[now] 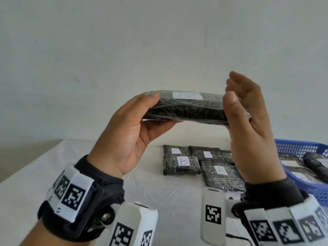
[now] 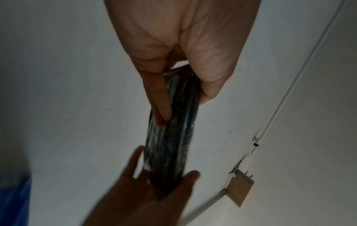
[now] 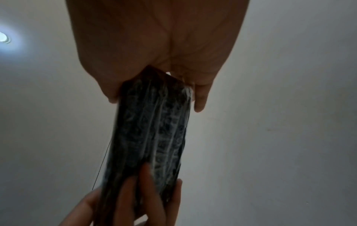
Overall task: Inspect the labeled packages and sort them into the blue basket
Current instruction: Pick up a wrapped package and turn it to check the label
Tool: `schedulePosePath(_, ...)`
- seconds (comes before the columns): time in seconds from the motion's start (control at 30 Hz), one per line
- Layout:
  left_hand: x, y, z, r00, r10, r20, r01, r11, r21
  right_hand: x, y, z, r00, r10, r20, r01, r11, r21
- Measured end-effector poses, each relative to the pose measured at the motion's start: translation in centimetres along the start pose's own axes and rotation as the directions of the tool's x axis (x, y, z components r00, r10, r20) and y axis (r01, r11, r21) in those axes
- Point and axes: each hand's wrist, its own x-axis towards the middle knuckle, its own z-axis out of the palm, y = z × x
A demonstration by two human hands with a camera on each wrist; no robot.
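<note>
The left hand has its fingers curled under one end of the flat black plastic-wrapped package, thumb on top, and the right hand pinches the other end. It's held level, well above the white worktop, white paper label up, so I'd guess they're reading it before it goes in the blue plastic basket off to the right.

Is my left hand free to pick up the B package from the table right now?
Probably not yet: the left hand grips one end of the raised package. Otherwise the way down to the B package looks unobstructed.
</note>
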Motion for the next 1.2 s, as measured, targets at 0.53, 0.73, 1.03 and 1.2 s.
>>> schedulePosePath(0.53,0.5,-1.6,-0.6,0.977,0.212,-0.004,-0.199,0.923,0.331,-0.1,-0.8,0.9,0.974,0.22,0.054,-0.226,0.948,0.223)
schedulePosePath(0.73,0.4,-2.5,-0.2,0.971,0.23,-0.063,-0.2,0.93,0.308,-0.3,-1.4,1.2,0.978,0.21,0.024,-0.21,0.96,0.185)
schedulePosePath(1.03,0.0,-2.5,0.2,0.929,0.356,-0.104,-0.292,0.875,0.387,-0.8,-2.3,2.0,0.989,0.147,-0.031,-0.147,0.989,0.017)
schedulePosePath(1.2,-0.2,-2.5,0.6,0.898,0.43,-0.09,-0.352,0.827,0.438,-0.9,-1.8,2.4,0.99,0.119,-0.082,-0.118,0.993,0.019)
